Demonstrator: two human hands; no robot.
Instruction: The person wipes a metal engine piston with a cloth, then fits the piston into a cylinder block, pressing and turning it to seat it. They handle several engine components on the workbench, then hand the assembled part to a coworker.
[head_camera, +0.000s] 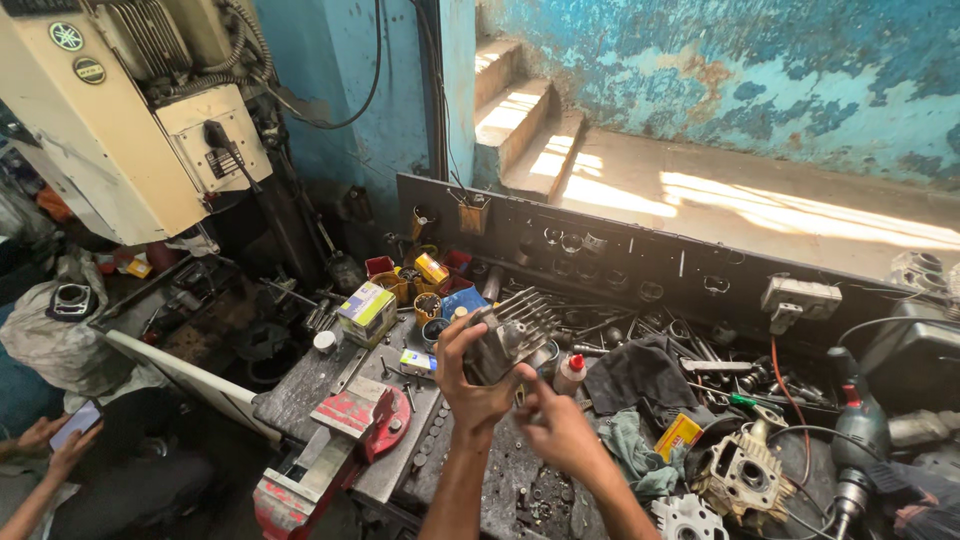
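Left hand (468, 385) clamped round a finned engine cylinder (508, 335), lifted above the workbench (405, 440), fins pointing up and away. Right hand (555, 425) just below and beside it, fingers curled; touching the cylinder's lower edge or gripping something small, can't tell which. Bench is crowded: red bench vise (330, 455) at the near left edge, small cartons (366, 312) and cups behind the cylinder, white squeeze bottle (570, 373) just right of it, black rag (640, 372) further right. Second cylinder casting (742, 475) and power drill (858, 440) near the right front edge. Only bare patch is the strip under the wrists. Another person's hands with a phone (75, 425) at far left, well apart.
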